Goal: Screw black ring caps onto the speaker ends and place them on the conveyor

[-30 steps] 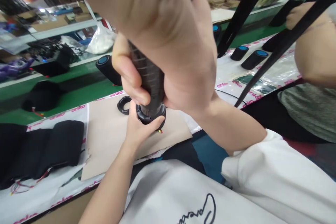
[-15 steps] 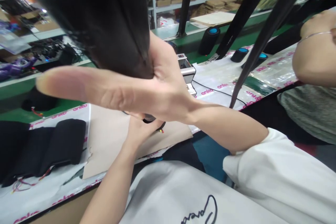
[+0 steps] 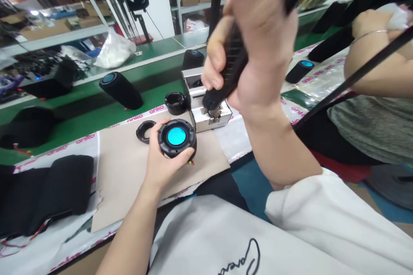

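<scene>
My left hand [image 3: 161, 161] is wrapped round the end of a black cylindrical speaker [image 3: 180, 151], whose round blue face points up towards me. It rests over the cardboard sheet [image 3: 122, 176]. My right hand [image 3: 263, 47], raised close to the camera, grips a black electric screwdriver [image 3: 234, 58]. The screwdriver's nose points down at the front of a silver screw feeder [image 3: 211, 125]; whether its bit touches there I cannot tell. A flat black ring [image 3: 140, 132] lies beside my left fingers, and a taller black ring [image 3: 176, 103] stands by the feeder.
A black speaker [image 3: 121, 90] leans on the green conveyor [image 3: 151, 77] beyond the cardboard. Dark rolled pieces [image 3: 61, 189] with wires lie at the left. A dark bar [image 3: 355, 75] slants across the right, before a neighbouring person's arm [image 3: 364, 60].
The screwdriver and my right hand have moved right, and the fingers now close round the handle. The speaker's blue face has come into view in my left hand.
</scene>
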Demonstrator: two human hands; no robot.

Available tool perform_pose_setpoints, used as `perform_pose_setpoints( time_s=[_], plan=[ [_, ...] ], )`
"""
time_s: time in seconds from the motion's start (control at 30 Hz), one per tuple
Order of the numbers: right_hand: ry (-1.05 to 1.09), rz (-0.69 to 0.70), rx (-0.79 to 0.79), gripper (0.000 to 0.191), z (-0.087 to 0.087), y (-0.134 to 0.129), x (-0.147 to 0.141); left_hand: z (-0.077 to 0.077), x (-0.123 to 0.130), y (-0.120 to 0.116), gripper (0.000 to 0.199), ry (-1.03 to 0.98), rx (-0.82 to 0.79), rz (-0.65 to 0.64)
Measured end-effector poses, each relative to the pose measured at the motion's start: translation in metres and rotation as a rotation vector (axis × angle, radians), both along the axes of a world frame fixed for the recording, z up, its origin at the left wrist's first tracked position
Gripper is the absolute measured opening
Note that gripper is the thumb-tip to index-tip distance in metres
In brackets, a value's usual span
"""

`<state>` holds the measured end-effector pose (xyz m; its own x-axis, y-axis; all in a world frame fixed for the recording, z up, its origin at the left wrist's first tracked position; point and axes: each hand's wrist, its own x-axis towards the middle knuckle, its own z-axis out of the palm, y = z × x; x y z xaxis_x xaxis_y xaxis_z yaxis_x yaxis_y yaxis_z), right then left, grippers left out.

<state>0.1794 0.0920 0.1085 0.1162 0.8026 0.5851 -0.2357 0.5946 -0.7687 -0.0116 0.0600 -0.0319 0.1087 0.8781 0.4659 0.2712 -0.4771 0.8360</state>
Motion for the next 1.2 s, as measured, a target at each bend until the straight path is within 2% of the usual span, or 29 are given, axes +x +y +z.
perform_pose_setpoints(
  time_s=[0.03,0.1,0.2,0.33,0.43,0.53,0.67,0.73,0.8,0.93,1.03,1.13,1.2],
  plan=[
    [0.109,-0.124,0.088,0.025,-0.009,0.01,0.006,-0.001,0.0,0.0,0.082,0.007,0.0,-0.004],
    [0.137,-0.241,0.04,0.048,-0.031,0.032,0.015,-0.002,-0.001,-0.001,0.082,0.008,0.002,-0.005],
    [0.067,-0.235,-0.017,0.074,-0.063,0.061,0.021,-0.002,-0.001,-0.001,0.082,0.012,0.016,-0.006],
    [-0.005,-0.196,-0.023,0.075,-0.086,0.071,0.027,-0.002,-0.001,0.0,0.085,0.024,0.016,-0.01],
    [-0.004,-0.156,-0.051,0.065,-0.087,0.056,0.029,-0.002,-0.001,0.0,0.086,0.018,0.005,-0.014],
    [0.018,-0.114,-0.133,0.055,-0.073,0.035,0.026,-0.002,-0.001,0.0,0.085,0.018,0.001,-0.016],
    [0.105,-0.3,-0.006,0.051,-0.044,0.021,0.015,-0.002,-0.001,-0.001,0.086,0.023,0.002,-0.006],
    [0.106,-0.358,0.014,0.053,-0.039,0.025,0.011,-0.003,-0.002,-0.002,0.086,0.022,-0.008,0.002],
    [0.092,-0.347,-0.011,0.059,-0.046,0.034,0.01,-0.003,-0.002,-0.001,0.087,0.021,-0.01,0.0],
    [0.022,-0.282,-0.006,0.071,-0.075,0.057,0.018,-0.003,-0.002,0.0,0.087,0.025,0.002,-0.013],
    [-0.019,-0.249,-0.017,0.072,-0.088,0.061,0.025,-0.002,-0.002,0.0,0.086,0.022,-0.004,-0.011],
    [-0.044,-0.166,-0.131,0.062,-0.082,0.045,0.027,-0.001,0.0,0.0,0.086,0.032,-0.012,0.003],
    [0.002,-0.154,-0.159,0.052,-0.065,0.027,0.022,-0.001,0.0,-0.001,0.086,0.041,-0.004,0.013]
  ],
)
